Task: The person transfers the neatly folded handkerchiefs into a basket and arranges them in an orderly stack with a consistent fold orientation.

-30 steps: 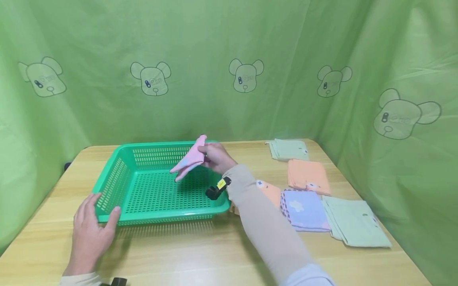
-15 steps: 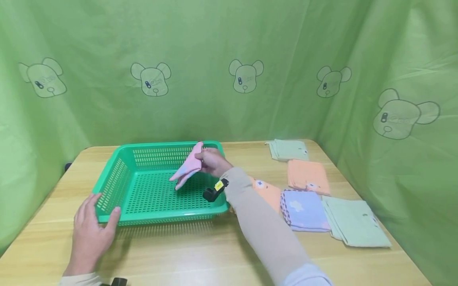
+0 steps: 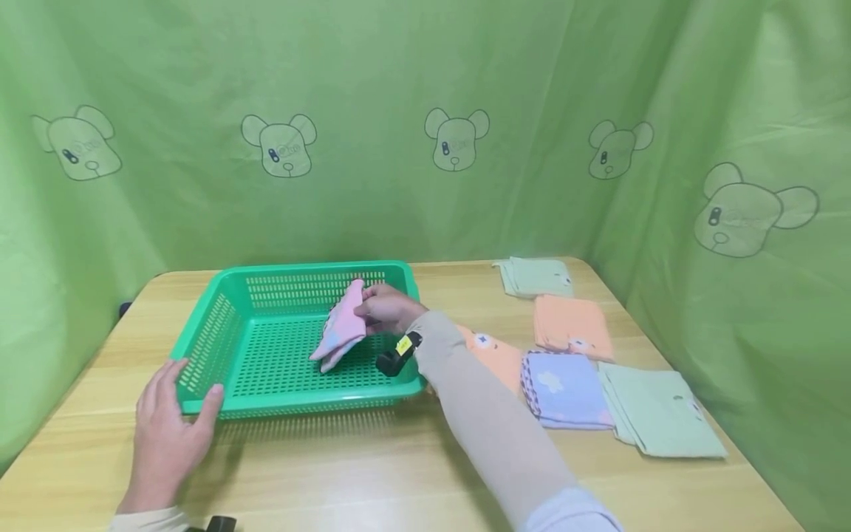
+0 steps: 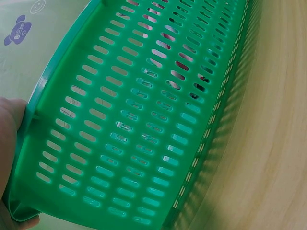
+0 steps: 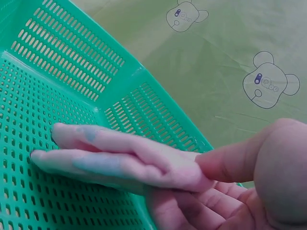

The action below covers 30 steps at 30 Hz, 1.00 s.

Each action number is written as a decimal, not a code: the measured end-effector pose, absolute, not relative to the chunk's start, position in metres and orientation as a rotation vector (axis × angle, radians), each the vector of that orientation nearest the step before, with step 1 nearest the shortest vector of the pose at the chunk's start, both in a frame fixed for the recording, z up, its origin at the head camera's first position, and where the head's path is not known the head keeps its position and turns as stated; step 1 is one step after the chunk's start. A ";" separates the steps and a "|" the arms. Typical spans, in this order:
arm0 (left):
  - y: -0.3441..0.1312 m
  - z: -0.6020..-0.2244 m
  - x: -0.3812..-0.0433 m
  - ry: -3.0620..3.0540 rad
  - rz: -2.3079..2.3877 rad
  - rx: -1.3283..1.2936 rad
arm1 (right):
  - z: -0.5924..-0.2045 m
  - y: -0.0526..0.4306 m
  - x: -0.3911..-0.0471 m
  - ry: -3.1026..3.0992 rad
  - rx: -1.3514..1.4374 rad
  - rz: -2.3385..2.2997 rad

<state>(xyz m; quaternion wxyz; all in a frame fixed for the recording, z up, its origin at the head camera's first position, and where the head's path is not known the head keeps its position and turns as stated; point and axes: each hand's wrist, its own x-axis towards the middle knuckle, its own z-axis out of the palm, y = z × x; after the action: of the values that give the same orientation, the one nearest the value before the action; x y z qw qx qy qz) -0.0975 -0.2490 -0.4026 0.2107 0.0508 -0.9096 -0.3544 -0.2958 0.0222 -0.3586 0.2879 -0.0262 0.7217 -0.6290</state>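
Note:
My right hand (image 3: pixel 392 309) pinches a folded pink cloth (image 3: pixel 343 321) by one edge, thumb on one face and fingers underneath. The cloth slants down inside the green basket (image 3: pixel 299 400), its lower corners close over the perforated floor. Seen from the right wrist, the cloth (image 5: pixel 120 158) shows pale blue patches and two folded layers. My left hand (image 3: pixel 171 436) holds the basket's near left corner, fingers over the left rim and thumb at the front rim. Through the slots of the basket wall (image 4: pixel 110 110), bits of pink show in the left wrist view.
Right of the basket lie folded cloths on the wooden table (image 3: pixel 319 480): a lavender one (image 3: pixel 572 391), a pale green one (image 3: pixel 665 414), an orange one (image 3: pixel 573 325) and another pale green one (image 3: pixel 535 278). My right forearm partly covers another orange cloth (image 3: pixel 495 358). Green curtains (image 3: pixel 372 199) surround the table.
My right hand has lowered the pink cloth further into the basket, moving slightly left. The left hand and the basket have stayed in place.

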 end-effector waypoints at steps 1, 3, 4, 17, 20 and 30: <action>-0.249 -0.402 -0.098 -2.526 -0.984 0.140 | -0.359 0.023 -0.296 1.929 -0.081 -1.672; -0.248 -0.402 -0.098 -2.523 -0.982 0.140 | -0.360 0.023 -0.296 1.919 -0.106 -1.662; -0.248 -0.402 -0.097 -2.524 -0.982 0.140 | -0.359 0.023 -0.296 1.913 -0.116 -1.652; -0.248 -0.401 -0.098 -2.523 -0.981 0.136 | -0.361 0.021 -0.293 1.903 -0.153 -1.540; -0.248 -0.402 -0.098 -2.529 -0.980 0.139 | -0.363 0.021 -0.292 1.959 -0.150 -1.463; -0.249 -0.403 -0.097 -2.539 -0.972 0.139 | -0.361 0.020 -0.289 2.068 -0.113 -1.296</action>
<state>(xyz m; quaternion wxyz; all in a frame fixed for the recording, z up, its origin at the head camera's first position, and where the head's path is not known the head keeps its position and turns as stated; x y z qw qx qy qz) -0.0974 -0.2490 -0.4027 0.2081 0.0499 -0.9123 -0.3491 -0.2893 0.0200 -0.3605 0.3421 -0.0436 0.7954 -0.4984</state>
